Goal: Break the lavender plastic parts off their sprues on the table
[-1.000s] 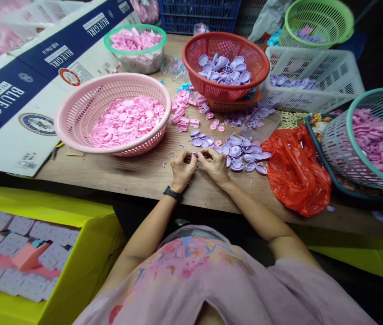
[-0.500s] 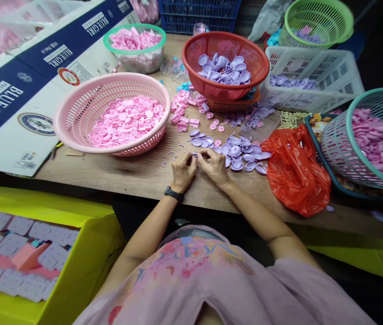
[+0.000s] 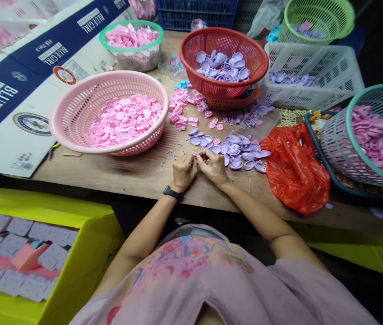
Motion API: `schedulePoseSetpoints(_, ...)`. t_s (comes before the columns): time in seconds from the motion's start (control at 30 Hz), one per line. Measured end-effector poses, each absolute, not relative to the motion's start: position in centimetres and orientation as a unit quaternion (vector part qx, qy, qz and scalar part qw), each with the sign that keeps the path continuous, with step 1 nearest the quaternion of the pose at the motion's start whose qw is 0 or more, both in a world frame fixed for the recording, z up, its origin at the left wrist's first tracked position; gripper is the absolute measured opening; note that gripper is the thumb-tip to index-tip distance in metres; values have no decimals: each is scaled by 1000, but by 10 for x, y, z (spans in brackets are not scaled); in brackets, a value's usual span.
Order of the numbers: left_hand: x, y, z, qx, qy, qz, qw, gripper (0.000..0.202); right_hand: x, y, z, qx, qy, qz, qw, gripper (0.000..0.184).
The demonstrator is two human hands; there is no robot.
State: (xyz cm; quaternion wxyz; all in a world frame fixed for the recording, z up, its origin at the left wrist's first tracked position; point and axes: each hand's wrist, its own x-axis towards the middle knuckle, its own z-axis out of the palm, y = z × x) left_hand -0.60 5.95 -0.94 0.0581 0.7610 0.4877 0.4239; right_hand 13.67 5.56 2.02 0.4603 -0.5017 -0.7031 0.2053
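Above the front part of the wooden table (image 3: 137,174), my left hand (image 3: 183,172) and my right hand (image 3: 213,168) meet fingertip to fingertip. Both are closed in a pinch around a small purple plastic piece (image 3: 195,156), mostly covered by the fingers. A black watch band (image 3: 173,193) is on my left wrist. Just beyond my right hand lies a loose pile of purple oval, spoon-like plastic parts (image 3: 234,150). Several tiny purple bits (image 3: 168,152) are scattered on the wood near my left hand.
A pink basket (image 3: 66,131) of pink parts stands at left, a red colander (image 3: 262,63) of purple parts behind. Right are a red plastic bag (image 3: 296,171), a white crate (image 3: 333,97) and a teal basket (image 3: 335,135). A yellow box (image 3: 86,243) sits below left.
My hands stay pinched together at the same place, and the left fingers have curled slightly more. The whole view has shifted a little.
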Motion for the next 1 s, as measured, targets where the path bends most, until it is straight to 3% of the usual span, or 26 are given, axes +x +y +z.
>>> schedulePoseSetpoints(0.3, -7, 59, -12, 786, 470, 400, 32, 17, 138, 57, 17, -500, -713, 212, 444, 16)
schedulePoseSetpoints(0.53, -1, 55, -6, 751, 475, 456, 37, 12, 146, 64, 28, -480, -722, 227, 443, 13)
schedulePoseSetpoints(0.77, -4, 73, 14, 747, 511, 419, 72, 15, 191, 77, 52, -573, -649, 10, 500, 17)
schedulePoseSetpoints(1.0, -5, 127, 13, 730, 606, 299, 99, 28, 252, 88, 48, -730, -572, -59, 368, 13)
